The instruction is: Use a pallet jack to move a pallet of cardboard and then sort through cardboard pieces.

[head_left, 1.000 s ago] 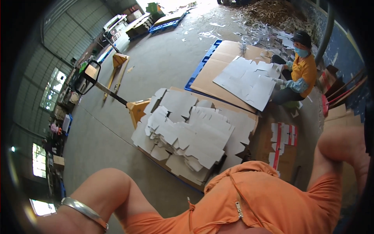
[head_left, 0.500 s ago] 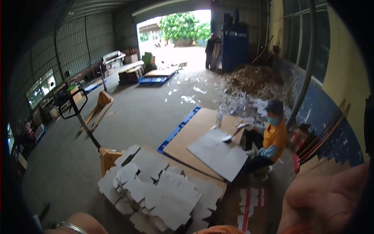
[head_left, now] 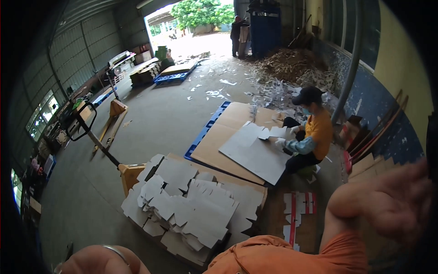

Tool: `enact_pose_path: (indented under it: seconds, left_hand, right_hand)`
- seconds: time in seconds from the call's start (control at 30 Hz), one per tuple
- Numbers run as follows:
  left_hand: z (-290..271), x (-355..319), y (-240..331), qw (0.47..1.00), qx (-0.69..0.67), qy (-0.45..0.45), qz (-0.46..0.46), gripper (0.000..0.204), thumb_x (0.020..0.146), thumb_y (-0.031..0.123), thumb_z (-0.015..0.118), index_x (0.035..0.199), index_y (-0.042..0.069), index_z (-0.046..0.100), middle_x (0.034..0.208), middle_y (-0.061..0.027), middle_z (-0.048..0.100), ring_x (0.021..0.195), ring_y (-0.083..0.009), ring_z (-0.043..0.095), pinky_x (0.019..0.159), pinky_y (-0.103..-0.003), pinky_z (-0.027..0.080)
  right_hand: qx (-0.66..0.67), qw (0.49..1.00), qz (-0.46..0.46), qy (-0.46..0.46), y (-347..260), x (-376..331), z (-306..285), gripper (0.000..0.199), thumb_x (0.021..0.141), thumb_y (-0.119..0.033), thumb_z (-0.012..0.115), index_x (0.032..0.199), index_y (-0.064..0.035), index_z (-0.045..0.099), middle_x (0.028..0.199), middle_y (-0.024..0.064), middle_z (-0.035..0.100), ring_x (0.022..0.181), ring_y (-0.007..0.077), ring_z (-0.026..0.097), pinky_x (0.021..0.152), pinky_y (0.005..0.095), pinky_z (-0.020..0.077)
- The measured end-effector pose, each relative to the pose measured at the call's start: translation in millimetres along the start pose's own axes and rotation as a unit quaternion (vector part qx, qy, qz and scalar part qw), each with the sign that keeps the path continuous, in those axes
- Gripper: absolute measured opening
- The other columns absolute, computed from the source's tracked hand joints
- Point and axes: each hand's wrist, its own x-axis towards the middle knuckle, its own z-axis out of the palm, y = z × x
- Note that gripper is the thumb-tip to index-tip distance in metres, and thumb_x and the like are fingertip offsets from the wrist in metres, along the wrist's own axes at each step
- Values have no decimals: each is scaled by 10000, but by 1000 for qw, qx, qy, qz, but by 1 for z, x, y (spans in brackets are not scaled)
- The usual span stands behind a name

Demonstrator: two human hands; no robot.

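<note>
My right hand (head_left: 394, 201) is raised at the right edge, palm showing and fingers spread apart, somewhat blurred. Nothing is in it. My left hand (head_left: 89, 261) shows at the lower left, with a metal bracelet (head_left: 117, 254) round the wrist; its fingers are cut off or hidden. Closest to both hands is a heap of cut white cardboard sheets (head_left: 196, 205) with notched edges, lying between them. Beyond it, a seated co-worker (head_left: 319, 132) in an orange top and cap handles a small white cardboard piece (head_left: 277, 132) over a large grey-white sheet (head_left: 255, 153).
Brown board lies on a blue pallet (head_left: 207, 132). A yellow pallet jack (head_left: 130, 176) stands by the heap, another (head_left: 112, 121) farther off. Scrap strips (head_left: 292, 68) pile up near a blue machine (head_left: 264, 32), where another person (head_left: 236, 36) stands. Red-striped cardboard (head_left: 299, 205) lies on the right.
The view has tilted down, bringing more of my orange clothing in. My right hand has lifted and turned, showing its fingers. The co-worker's hands have come down onto the sheet.
</note>
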Motion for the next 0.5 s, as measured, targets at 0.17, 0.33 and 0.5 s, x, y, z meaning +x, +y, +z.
enact_pose_path:
  seconds: [0.17,0.33,0.5]
  left_hand:
    - [29,-70,29,897,-96,-309,-302,344,844,247,542,994,-62,529,977,-167,568,886,-296,562,773,-357,461]
    - [74,-192,79,666,-176,-536,-489,424,762,144,627,1143,19,488,1028,-159,558,946,-309,543,796,-365,438]
    - [26,-374,241,360,-261,-722,-530,493,740,260,670,1142,29,503,1057,-171,571,975,-284,555,822,-359,443]
  right_hand:
    - [-3,955,237,-181,-1,-70,39,86,686,4,606,768,3,579,818,97,618,753,222,570,694,336,436]
    - [118,767,432,-459,-19,-232,53,240,730,-7,603,967,-33,578,805,92,573,660,197,576,601,295,470]
    - [165,354,414,-822,-202,-509,-113,300,731,-123,551,1016,-29,548,978,182,577,933,310,563,793,421,453]
